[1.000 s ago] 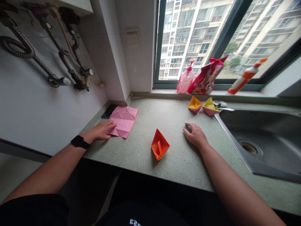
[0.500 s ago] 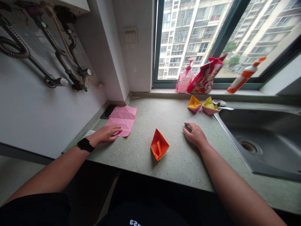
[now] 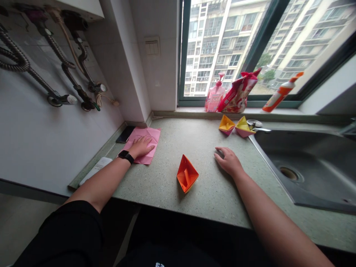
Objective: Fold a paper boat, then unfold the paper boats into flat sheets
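Note:
My left hand lies with spread fingers on a creased pink sheet of paper at the left of the counter, covering its middle. An orange folded paper boat stands between my two hands, touched by neither. To its right, my right hand rests on the countertop, fingers loosely apart and holding nothing. Farther back, near the sink corner, sit two more paper boats: one orange-yellow with a purple underside, the other yellow and pink.
A steel sink takes up the right side. A phone and a white flat object lie along the left wall. On the windowsill stand a pink pump bottle, a red bag and an orange-white bottle.
My left hand has moved forward and right, from the near edge of the pink paper onto its middle, uncovering more of the white object. My right hand stays on the counter.

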A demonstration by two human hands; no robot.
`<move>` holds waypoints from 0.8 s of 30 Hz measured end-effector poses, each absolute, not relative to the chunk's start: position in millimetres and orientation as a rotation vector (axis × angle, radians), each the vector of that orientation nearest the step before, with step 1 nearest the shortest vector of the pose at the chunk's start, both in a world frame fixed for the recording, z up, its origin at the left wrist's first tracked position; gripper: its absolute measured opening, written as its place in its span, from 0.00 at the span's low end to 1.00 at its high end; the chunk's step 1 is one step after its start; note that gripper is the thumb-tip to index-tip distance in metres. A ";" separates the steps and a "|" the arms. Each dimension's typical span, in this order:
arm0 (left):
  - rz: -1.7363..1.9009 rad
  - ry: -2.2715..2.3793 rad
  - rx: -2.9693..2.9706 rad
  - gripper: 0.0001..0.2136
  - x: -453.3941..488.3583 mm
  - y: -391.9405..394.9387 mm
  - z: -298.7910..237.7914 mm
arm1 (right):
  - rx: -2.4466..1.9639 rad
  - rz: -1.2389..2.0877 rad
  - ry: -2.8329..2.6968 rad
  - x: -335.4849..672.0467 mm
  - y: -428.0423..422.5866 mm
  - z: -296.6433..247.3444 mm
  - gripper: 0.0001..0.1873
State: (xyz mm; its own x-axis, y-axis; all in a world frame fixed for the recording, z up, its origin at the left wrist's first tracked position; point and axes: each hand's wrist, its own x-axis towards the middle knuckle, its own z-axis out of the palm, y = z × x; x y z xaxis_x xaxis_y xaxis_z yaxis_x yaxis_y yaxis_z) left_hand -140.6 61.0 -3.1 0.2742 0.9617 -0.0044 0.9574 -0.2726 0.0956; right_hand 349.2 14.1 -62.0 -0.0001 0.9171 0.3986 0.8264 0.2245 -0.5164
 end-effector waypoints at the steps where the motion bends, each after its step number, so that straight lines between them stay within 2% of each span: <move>1: 0.080 1.880 2.415 0.34 -137.4 62.1 -6.9 | -1.607 0.174 -1.829 349.4 13.9 -61.8 0.19; 12: 0.085 2.070 2.252 0.34 -129.9 54.6 -20.3 | -1.609 0.157 -1.828 351.5 16.6 -64.2 0.18; 24: 0.116 2.010 2.304 0.33 -130.2 51.9 -15.0 | -1.605 0.147 -1.836 348.3 15.8 -62.5 0.18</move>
